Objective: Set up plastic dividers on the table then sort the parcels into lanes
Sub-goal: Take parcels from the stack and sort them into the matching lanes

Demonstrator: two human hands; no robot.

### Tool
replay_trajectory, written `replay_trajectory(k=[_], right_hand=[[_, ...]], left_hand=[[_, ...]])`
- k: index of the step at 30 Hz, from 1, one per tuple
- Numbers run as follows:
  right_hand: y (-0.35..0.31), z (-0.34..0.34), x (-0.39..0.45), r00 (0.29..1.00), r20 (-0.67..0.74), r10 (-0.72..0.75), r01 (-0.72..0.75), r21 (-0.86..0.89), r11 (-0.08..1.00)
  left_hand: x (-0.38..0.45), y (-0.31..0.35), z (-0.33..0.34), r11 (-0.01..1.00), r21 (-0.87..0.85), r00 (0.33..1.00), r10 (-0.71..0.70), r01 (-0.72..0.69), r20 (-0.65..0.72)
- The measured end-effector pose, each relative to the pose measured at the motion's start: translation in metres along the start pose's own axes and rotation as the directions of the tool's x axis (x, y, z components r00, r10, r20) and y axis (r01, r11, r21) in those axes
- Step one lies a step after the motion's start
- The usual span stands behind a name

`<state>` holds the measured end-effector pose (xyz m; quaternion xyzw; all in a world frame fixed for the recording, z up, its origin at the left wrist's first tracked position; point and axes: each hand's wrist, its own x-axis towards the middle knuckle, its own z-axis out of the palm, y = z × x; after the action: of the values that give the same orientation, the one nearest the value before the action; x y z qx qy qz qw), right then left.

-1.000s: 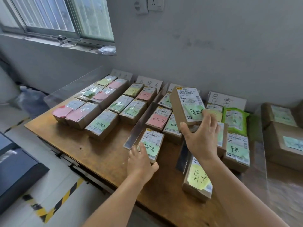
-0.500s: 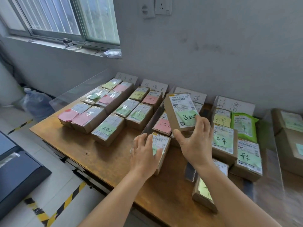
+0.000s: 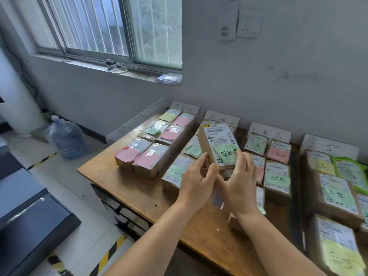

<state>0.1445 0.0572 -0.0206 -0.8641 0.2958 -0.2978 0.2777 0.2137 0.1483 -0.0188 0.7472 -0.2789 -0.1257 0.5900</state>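
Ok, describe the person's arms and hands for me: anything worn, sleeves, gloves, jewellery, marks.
Both forearms are bare as far as the frame shows them, with no sleeve visible. The left hand and the right hand wear no gloves. No watch, bracelet or ring shows on either wrist or on the fingers in view. No tape, bandage or marking is visible. The nails look short and unpainted where they show.

Matt brown cardboard parcel w/ glossy white paper label (image 3: 218,146), smooth orange-brown wood table (image 3: 139,193), clear plastic divider (image 3: 137,120).

soft daylight from the window (image 3: 111,30) lights the room evenly, with wide-angle bending and slight blur toward the edges.
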Motion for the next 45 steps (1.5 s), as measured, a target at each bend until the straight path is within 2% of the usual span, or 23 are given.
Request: replay_trajectory(k=[6,12,18,25,33,39,45], right_hand=[[-0.067,0.061,-0.006,1.000,0.025,-0.005,0.004,0.016,1.000],[-0.103,0.101,0.006,0.991,0.100,-0.094,0.087,0.067,0.994],[-0.124,0.138,0.046,0.985,0.143,-0.099,0.080,0.134,0.988],[-0.133,0.195,0.116,0.966,0.250,-0.063,0.027,0.148,0.989],[-0.120,0.248,0.190,0.914,0.401,0.063,-0.106,0.088,0.990],[-0.104,0.274,0.219,0.868,0.480,0.128,-0.164,0.034,0.986],[-0.094,0.290,0.229,0.844,0.526,0.107,-0.149,0.038,0.988]], left_hand=[[0.014,-0.018,-0.081,0.996,-0.068,0.988,-0.067,0.058,-0.137],[0.040,-0.037,-0.141,0.991,-0.115,0.981,-0.085,0.065,-0.176],[0.088,-0.054,-0.176,0.997,-0.009,0.971,-0.073,0.073,-0.228],[0.174,-0.070,-0.202,0.977,0.142,0.978,-0.133,0.156,-0.159],[0.273,-0.101,-0.198,0.917,0.327,0.973,-0.208,0.228,-0.095],[0.314,-0.131,-0.192,0.863,0.434,0.963,-0.265,0.259,-0.049],[0.329,-0.149,-0.191,0.825,0.486,0.950,-0.310,0.288,-0.038]])
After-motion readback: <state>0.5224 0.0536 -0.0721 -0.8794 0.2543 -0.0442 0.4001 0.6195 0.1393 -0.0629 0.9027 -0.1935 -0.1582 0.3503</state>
